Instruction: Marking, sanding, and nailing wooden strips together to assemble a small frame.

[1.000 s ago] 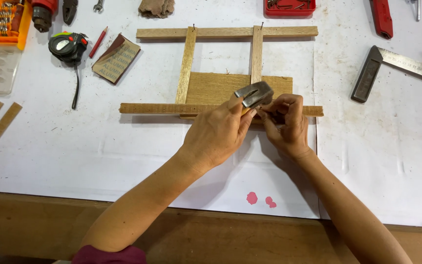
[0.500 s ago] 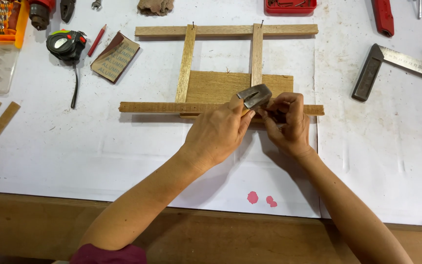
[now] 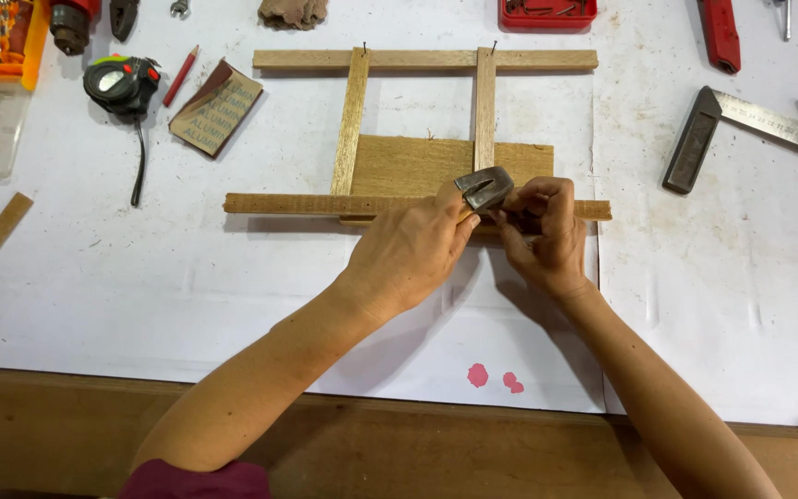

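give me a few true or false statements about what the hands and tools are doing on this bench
1. The left hand grips a hammer close to its metal head. True.
2. The right hand rests on the steel square. False: it pinches at the near wooden strip, beside the hammer head; the square lies apart to the right.
3. The wooden frame has two uprights between two cross strips. True.
4. The tape measure sits inside the frame. False: it lies to the left of it.
5. A red pencil lies beside the tape measure. True.
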